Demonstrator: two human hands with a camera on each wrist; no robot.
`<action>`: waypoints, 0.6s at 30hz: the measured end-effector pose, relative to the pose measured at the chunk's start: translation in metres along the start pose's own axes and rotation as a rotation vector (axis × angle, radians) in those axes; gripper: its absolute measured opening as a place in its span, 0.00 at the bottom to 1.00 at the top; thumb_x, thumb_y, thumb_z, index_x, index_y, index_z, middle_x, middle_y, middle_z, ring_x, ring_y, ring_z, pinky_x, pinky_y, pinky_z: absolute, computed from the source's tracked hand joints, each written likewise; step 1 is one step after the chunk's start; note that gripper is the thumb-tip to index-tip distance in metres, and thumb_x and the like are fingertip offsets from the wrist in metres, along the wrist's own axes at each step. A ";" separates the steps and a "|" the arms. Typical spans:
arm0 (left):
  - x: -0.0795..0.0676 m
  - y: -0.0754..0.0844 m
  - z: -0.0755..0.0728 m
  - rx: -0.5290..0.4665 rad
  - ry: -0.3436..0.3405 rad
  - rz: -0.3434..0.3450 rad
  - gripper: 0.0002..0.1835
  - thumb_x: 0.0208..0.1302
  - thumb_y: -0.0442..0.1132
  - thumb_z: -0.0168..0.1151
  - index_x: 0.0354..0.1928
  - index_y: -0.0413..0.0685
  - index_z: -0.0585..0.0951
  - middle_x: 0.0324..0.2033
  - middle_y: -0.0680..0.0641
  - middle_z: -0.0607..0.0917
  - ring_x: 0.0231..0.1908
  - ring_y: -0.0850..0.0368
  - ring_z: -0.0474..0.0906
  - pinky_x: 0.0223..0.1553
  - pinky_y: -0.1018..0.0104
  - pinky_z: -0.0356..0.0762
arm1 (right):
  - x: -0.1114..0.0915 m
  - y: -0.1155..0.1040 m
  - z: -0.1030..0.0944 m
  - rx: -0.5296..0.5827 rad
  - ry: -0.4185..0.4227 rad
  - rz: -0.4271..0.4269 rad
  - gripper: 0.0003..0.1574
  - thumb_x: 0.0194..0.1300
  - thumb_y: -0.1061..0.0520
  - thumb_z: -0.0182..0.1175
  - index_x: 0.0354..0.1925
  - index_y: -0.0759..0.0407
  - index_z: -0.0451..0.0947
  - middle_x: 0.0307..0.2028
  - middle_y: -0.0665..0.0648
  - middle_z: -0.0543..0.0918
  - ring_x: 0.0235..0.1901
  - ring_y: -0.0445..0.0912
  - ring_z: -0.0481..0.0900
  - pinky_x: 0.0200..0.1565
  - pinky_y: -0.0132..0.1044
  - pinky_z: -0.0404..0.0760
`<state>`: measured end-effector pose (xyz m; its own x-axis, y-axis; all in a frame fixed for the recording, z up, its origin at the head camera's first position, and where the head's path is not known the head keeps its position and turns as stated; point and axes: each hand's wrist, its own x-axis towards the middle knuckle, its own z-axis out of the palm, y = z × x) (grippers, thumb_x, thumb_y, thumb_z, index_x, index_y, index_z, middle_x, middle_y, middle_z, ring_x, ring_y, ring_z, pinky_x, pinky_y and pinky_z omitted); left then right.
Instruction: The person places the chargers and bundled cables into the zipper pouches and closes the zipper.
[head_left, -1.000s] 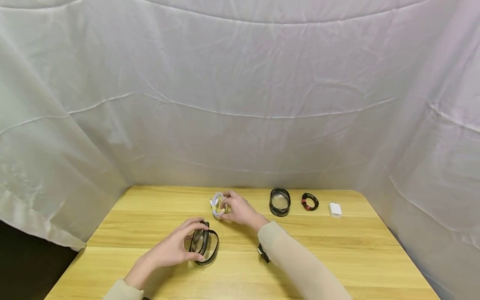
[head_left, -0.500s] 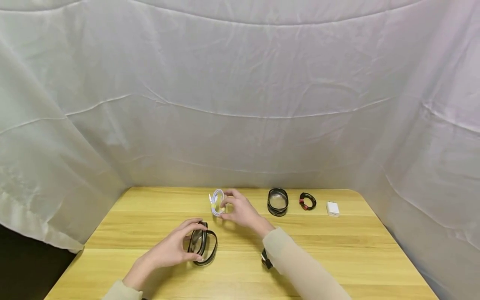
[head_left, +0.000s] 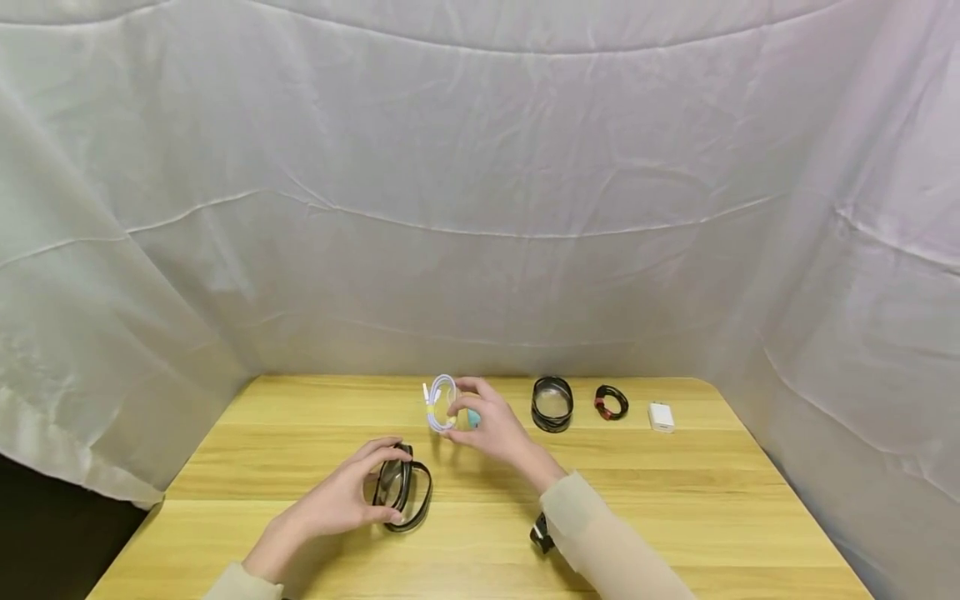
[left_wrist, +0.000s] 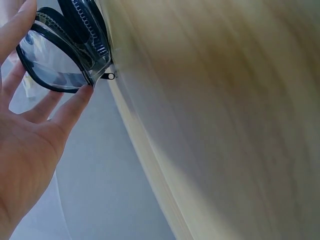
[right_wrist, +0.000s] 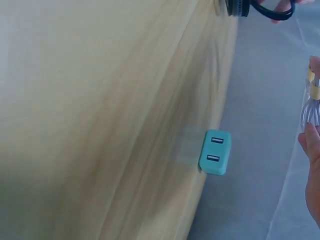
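Note:
In the head view my left hand (head_left: 337,504) grips a small clear zip case (head_left: 393,483) with black trim, its lid standing open to the right. The left wrist view shows fingers spread around the case (left_wrist: 55,57) and a zipper pull hanging at its edge. My right hand (head_left: 495,429) pinches a coiled lavender-white cable (head_left: 434,408) with a yellow tie, fingers and thumb at its right side. White plugs stick out at the coil's left. Behind this hand, partly hidden, sits a teal two-port USB charger (head_left: 473,418), fully visible in the right wrist view.
Along the back right of the wooden table (head_left: 720,500) stand a second clear case with black trim (head_left: 552,423), a coiled black cable (head_left: 622,403) with a red tie and a white charger (head_left: 661,417). Grey fabric (head_left: 480,283) hangs behind the table.
My right hand has lifted the coiled cable and drawn slightly back to the right, uncovering the teal charger. The left hand keeps its hold on the case.

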<state>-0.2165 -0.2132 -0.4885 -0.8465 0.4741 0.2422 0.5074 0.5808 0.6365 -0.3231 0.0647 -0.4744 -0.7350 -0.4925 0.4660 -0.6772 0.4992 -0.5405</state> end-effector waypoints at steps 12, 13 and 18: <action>0.001 0.003 0.001 0.001 -0.002 -0.014 0.42 0.51 0.48 0.83 0.69 0.72 0.73 0.74 0.40 0.66 0.70 0.28 0.65 0.62 0.22 0.66 | -0.024 -0.013 -0.010 0.019 0.014 -0.089 0.17 0.53 0.53 0.82 0.39 0.51 0.85 0.67 0.60 0.75 0.65 0.57 0.75 0.67 0.57 0.76; 0.001 0.003 0.001 0.001 -0.003 -0.015 0.42 0.51 0.48 0.83 0.69 0.72 0.73 0.74 0.39 0.66 0.70 0.28 0.65 0.62 0.22 0.67 | -0.026 -0.014 -0.011 0.013 0.007 -0.086 0.17 0.53 0.53 0.82 0.39 0.51 0.85 0.67 0.60 0.75 0.66 0.57 0.75 0.68 0.56 0.75; 0.001 0.003 0.001 -0.005 -0.007 -0.012 0.42 0.52 0.48 0.83 0.69 0.72 0.73 0.74 0.36 0.66 0.70 0.27 0.65 0.62 0.22 0.66 | -0.034 -0.019 -0.012 0.006 -0.018 -0.093 0.17 0.53 0.52 0.82 0.38 0.50 0.85 0.67 0.59 0.76 0.66 0.56 0.74 0.68 0.57 0.74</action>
<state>-0.2151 -0.2106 -0.4867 -0.8513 0.4719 0.2292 0.4965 0.5834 0.6427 -0.2860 0.0803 -0.4718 -0.6685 -0.5490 0.5017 -0.7421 0.4469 -0.4997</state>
